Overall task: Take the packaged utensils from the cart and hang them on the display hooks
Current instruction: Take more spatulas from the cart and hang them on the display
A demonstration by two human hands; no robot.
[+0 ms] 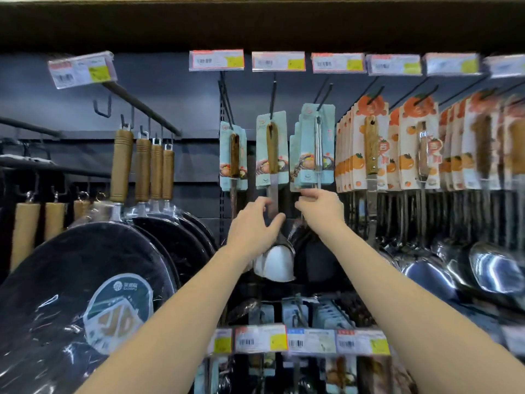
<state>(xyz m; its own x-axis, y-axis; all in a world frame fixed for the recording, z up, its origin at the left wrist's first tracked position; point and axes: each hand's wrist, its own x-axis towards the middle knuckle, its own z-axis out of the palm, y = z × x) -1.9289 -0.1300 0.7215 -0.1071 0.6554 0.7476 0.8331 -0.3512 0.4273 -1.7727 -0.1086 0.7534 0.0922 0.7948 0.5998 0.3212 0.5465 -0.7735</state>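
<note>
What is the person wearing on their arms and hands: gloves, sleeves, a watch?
Nothing that shows. The left forearm and right forearm are bare all the way to the bottom edge of the picture, with no sleeve in view. The left hand and right hand have no gloves, and no watch, bracelet or ring shows on the sides facing the camera.

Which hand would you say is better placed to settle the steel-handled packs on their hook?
Right. The right hand pinches the bottom edge of the steel-handled packs, directly beneath their hook. The left hand is over at the shaft of the neighbouring wooden-handled utensil.
</note>
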